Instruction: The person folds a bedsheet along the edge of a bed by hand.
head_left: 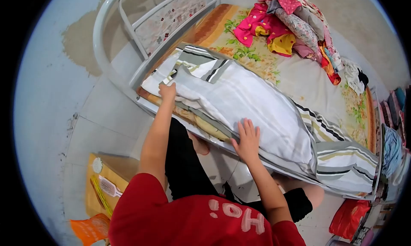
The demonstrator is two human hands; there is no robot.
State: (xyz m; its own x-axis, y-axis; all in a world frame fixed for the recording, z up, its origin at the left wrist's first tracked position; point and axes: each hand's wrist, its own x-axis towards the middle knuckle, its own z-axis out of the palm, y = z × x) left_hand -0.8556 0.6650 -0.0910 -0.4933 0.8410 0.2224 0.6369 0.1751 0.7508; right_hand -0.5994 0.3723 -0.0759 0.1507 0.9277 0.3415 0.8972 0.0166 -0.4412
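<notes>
A white and grey blanket (252,92) with black and olive stripes lies folded lengthwise along the near side of the bed. At its left end, my left hand (168,91) has its fingers closed on a striped edge of the cloth. My right hand (247,141) rests flat on the white middle part, near the front edge, with its fingers spread. The striped right end of the blanket lies rumpled near the foot of the bed.
A floral mattress (299,77) sits on a white metal bed frame (100,44). A heap of bright clothes (295,23) lies at the far side. Behind me stand a wooden stool (92,203) with a hairbrush (109,186) and an orange bag (92,229). A red bag (349,218) is at right.
</notes>
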